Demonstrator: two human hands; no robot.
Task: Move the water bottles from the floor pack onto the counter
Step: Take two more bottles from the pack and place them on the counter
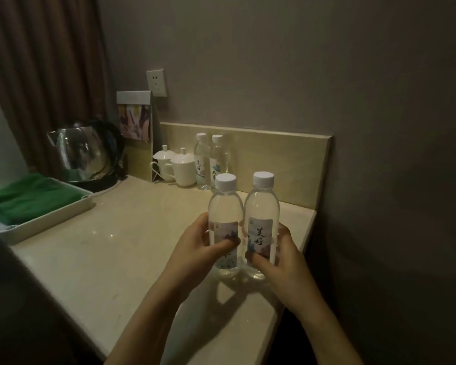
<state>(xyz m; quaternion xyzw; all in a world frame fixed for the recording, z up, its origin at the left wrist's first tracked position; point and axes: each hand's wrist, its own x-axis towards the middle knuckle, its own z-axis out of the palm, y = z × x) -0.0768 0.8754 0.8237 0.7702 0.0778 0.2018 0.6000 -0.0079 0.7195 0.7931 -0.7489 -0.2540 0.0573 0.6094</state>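
Two clear water bottles with white caps and printed labels stand upright side by side near the right end of the beige counter (103, 259). My left hand (195, 248) grips the left bottle (224, 206) low on its body. My right hand (277, 262) grips the right bottle (261, 204) the same way. Their bases look to be at the counter surface. Two more such bottles (211, 159) stand at the back by the backsplash. The floor pack is out of view.
Two white lidded cups (178, 167) stand left of the back bottles. A glass kettle (87, 151) sits at the back left, with a white tray (50, 217) holding a green cloth in front of it. A card stand (134, 117) leans under a wall socket. The wall bounds the right.
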